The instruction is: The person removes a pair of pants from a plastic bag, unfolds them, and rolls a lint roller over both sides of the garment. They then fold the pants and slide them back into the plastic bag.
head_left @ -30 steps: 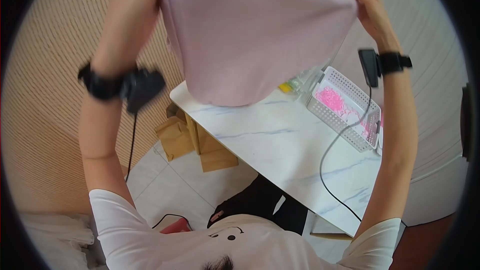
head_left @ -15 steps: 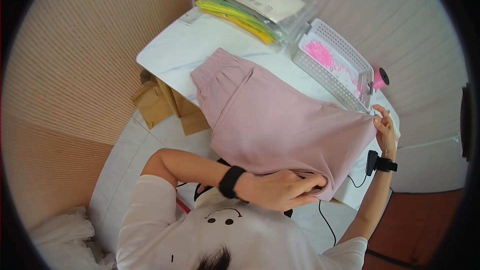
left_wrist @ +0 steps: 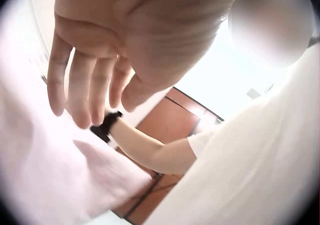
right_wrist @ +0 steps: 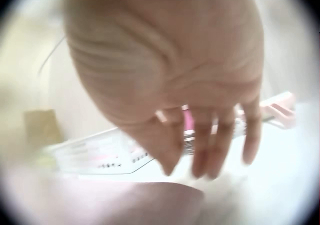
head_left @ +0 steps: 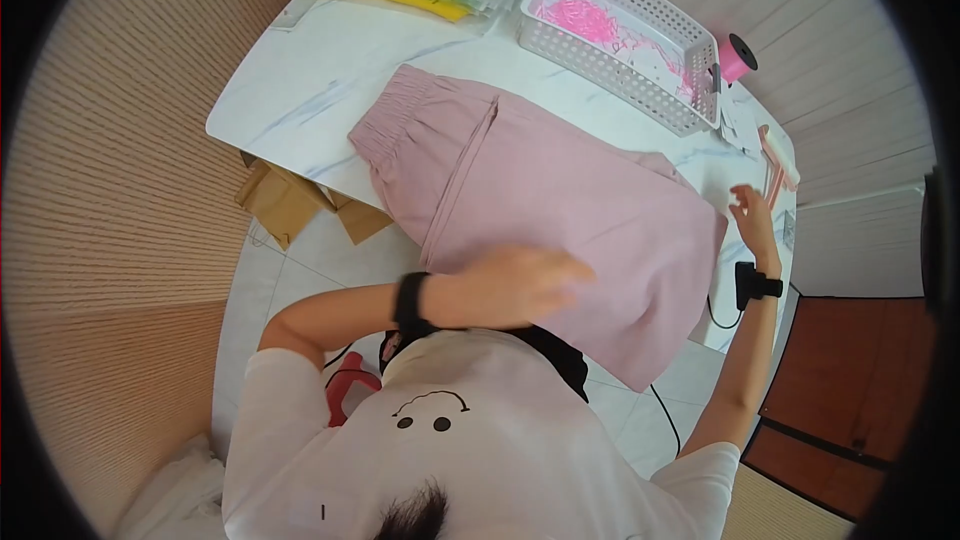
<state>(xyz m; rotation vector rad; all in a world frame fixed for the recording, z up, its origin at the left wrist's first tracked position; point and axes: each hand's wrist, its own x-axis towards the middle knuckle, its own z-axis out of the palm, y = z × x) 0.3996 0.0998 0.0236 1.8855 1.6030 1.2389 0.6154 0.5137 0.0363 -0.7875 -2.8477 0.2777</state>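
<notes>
Left hand (head_left: 505,285) and right hand (head_left: 755,225) hung near pink pants (head_left: 570,190), fingers open, empty; light palms likely suited cloth (no tugging).

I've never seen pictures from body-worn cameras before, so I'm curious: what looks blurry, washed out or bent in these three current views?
Head view: dark rounded corners, table edge bowed, left hand smeared; basket fairly crisp. Left wrist view: pale glare over the pink garment, dark corners. Right wrist view: soft overall, tabletop nearly white.
</notes>
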